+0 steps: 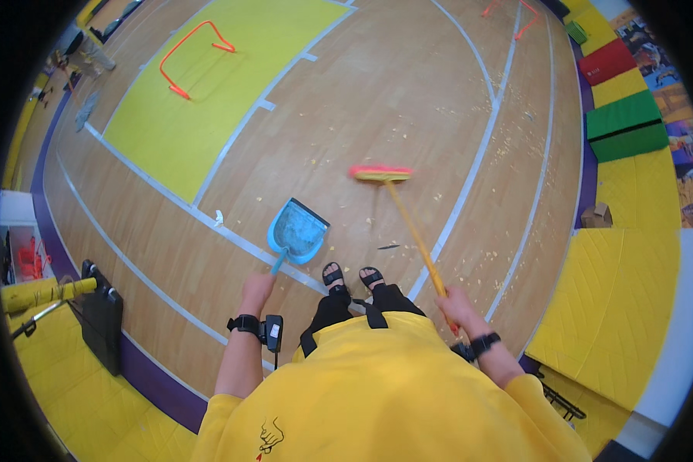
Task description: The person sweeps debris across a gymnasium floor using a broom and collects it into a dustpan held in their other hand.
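My left hand [258, 290] grips the handle of a blue long-handled dustpan [300, 231], whose dark-lipped mouth faces away from me to the upper right. In my right hand [459, 306] is the orange handle of a broom [416, 234]. The broom's head [381, 173], yellow with blurred pink-red bristles, is out in front of my feet, to the right of the dustpan and apart from it. Whether the bristles touch the floor I cannot tell. Small pale scraps [517, 141] lie scattered over the wood-look court floor, thickest at the right. A thin dark piece [388, 247] lies near my sandals.
An orange hurdle [179, 55] stands on the yellow-green court area. Yellow wall padding [606, 306] lines the right, with a green block [626, 126] and a cardboard box [596, 216]. A crumpled white scrap [219, 218] lies left. Another person [89, 55] stands far left beside a mop [86, 110].
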`<state>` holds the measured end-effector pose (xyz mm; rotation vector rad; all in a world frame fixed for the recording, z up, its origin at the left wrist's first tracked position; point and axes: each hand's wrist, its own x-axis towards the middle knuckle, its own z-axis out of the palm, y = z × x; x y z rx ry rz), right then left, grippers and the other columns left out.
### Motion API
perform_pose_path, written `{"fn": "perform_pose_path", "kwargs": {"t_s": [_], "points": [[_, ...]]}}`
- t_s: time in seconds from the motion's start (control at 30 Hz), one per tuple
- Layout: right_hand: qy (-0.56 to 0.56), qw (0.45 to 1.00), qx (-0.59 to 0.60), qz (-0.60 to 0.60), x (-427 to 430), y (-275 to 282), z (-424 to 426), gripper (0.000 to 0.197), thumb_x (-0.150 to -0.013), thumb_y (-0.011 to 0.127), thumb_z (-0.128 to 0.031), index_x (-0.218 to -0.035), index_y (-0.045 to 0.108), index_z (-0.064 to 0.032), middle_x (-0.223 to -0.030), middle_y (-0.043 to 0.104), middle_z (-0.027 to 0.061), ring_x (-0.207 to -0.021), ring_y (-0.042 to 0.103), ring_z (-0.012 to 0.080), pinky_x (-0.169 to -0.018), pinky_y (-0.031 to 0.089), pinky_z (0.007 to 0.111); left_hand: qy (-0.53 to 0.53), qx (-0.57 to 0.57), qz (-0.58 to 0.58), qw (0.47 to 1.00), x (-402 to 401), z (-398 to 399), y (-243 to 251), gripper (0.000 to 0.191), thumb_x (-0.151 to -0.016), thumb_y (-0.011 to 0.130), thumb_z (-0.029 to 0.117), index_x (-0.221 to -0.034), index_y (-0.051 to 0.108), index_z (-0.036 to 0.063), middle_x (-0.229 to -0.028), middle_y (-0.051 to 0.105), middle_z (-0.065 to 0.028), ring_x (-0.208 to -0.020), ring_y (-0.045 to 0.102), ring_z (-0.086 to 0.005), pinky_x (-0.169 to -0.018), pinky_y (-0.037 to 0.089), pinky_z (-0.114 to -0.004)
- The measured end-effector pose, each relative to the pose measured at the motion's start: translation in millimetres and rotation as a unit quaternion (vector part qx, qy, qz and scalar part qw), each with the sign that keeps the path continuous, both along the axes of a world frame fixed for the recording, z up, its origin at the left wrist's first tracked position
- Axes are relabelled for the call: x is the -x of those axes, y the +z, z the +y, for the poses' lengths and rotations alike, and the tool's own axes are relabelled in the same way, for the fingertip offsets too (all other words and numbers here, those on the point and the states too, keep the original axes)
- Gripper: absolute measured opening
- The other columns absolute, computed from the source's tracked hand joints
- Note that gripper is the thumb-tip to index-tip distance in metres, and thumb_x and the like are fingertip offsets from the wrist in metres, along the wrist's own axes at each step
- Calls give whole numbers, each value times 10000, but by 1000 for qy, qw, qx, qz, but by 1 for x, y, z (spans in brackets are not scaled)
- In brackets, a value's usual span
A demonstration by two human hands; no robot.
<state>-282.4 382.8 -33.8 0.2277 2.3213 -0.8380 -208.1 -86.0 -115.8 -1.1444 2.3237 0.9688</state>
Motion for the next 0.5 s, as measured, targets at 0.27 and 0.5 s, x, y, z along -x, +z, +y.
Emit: {"fn": "perform_pose_path", "kwargs": {"t_s": [0.27, 0.5], "points": [[112, 992, -9, 54, -81, 45, 12, 274, -740, 524, -172, -967, 584, -31, -777, 604, 208, -726, 591, 353, -639, 460, 418, -76, -18, 76, 994, 59, -9, -12, 230, -727, 567, 226, -630, 529, 20, -495, 474, -55, -385, 436, -165, -362, 325, -316], [-106, 991, -74, 28, -104, 30, 28, 248, -766, 521, -176, -942, 569, -8, -653, 577, 162, -564, 576, 251, -514, 459, 369, -36, -99, 46, 993, 67, -20, 23, 236, -712, 569, 220, -673, 559, -13, -537, 519, -113, -438, 485, -215, -409, 367, -350]]}}
